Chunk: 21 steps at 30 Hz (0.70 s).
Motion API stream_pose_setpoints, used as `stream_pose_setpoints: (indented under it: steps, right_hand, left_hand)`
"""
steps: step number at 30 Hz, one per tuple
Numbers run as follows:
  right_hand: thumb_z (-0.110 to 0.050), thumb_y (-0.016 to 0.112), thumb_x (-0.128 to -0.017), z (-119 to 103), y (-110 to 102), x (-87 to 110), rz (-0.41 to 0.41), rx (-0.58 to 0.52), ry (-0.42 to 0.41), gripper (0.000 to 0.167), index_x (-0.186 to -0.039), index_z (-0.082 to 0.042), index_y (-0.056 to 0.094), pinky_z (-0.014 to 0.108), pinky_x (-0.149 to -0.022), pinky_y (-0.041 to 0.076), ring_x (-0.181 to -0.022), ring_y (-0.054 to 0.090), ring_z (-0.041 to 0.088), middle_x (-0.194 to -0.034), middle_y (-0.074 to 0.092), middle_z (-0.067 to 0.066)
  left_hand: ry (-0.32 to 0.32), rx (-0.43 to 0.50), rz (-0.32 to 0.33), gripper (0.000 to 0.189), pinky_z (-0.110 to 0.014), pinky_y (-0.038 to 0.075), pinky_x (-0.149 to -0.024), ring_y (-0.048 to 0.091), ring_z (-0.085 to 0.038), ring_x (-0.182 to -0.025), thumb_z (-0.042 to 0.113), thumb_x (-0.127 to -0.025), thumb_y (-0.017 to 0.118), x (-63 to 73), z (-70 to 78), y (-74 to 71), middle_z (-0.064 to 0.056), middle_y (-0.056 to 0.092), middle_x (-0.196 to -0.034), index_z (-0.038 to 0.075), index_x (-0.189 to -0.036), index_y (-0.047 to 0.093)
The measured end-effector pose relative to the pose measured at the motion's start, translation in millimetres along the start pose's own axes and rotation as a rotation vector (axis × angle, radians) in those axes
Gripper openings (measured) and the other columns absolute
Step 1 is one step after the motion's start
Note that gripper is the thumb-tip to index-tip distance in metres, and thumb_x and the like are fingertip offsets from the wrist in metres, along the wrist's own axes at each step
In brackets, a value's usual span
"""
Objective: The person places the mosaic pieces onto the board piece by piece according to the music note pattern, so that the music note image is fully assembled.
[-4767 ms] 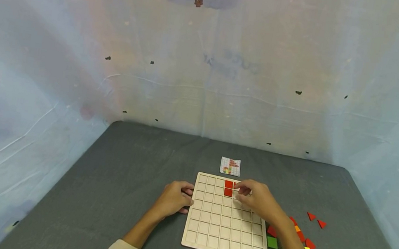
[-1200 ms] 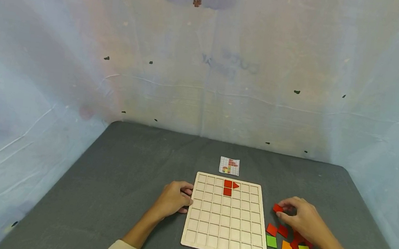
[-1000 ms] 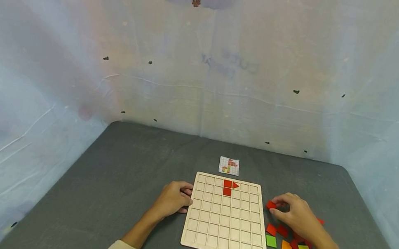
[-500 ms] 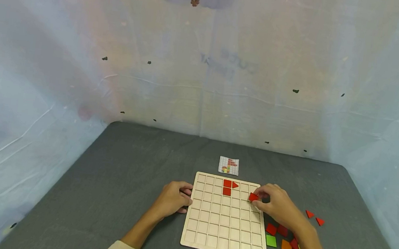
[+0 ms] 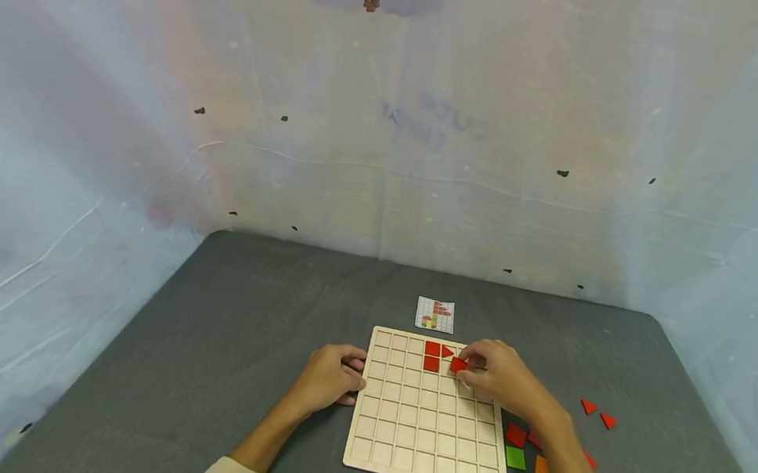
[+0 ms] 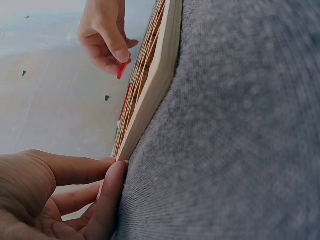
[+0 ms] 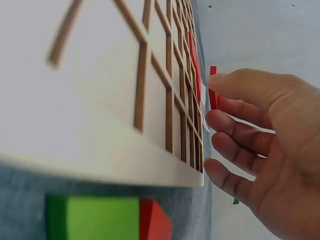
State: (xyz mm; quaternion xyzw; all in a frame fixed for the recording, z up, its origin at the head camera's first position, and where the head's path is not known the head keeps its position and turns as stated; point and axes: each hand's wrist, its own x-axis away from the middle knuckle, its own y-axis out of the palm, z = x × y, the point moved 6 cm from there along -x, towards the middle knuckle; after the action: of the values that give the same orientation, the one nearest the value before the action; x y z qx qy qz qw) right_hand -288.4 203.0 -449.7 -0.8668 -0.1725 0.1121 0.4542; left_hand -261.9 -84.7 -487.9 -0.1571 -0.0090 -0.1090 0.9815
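Observation:
A pale wooden grid board (image 5: 428, 441) lies on the dark grey table. Two red square tiles (image 5: 430, 363) sit in its upper cells, with a red triangle tile (image 5: 446, 351) beside the top one. My left hand (image 5: 328, 376) holds the board's left edge between thumb and fingers; the left wrist view shows their tips against the wooden edge. My right hand (image 5: 500, 378) pinches another red square tile (image 5: 458, 365) between thumb and index finger, over the board's upper part, right of the placed squares. In the right wrist view that tile (image 7: 213, 90) is edge-on, and the other fingers are loosely bent.
A small printed card (image 5: 435, 315) with a coloured grid pattern lies behind the board. Right of the board are a green tile (image 5: 515, 458), an orange tile (image 5: 543, 468) and several red ones, partly hidden by the right forearm. Two red triangles (image 5: 598, 414) lie farther right.
My right hand let go of the red triangle on the board, went to the loose tiles at the right, and brought a red square leftward over the board. The left hand stayed at the edge.

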Motion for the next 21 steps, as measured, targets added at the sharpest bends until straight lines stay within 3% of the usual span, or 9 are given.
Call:
stream_pose_setpoints:
  steps: [8, 21]
  right_hand:
    - [-0.016, 0.081, -0.094, -3.5, 8.0, -8.9, -0.04, 0.004, 0.0, 0.02, -0.109, -0.003, 0.076, 0.033, -0.075, 0.053, -0.088, 0.058, 0.015, -0.095, 0.068, 0.0]
    - [-0.011, 0.079, -0.095, -6.8, 11.7, -10.4, -0.026, 0.009, -0.006, 0.024, -0.116, -0.001, 0.076, 0.032, -0.074, 0.054, -0.087, 0.058, 0.013, -0.094, 0.067, -0.002]
  left_hand:
    - [-0.003, 0.008, -0.009, 0.047, -0.033, 0.066, -0.062, 0.073, -0.021, -0.092, -0.005, -0.086, 0.076, -0.1, -0.1, -0.1, -0.018, 0.068, -0.111, -0.008, -0.132, 0.067]
    - [-0.013, 0.007, -0.007, 0.048, -0.033, 0.066, -0.062, 0.073, -0.021, -0.093, -0.004, -0.086, 0.076, 0.4, -0.6, -0.1, -0.017, 0.068, -0.112, -0.008, -0.132, 0.067]
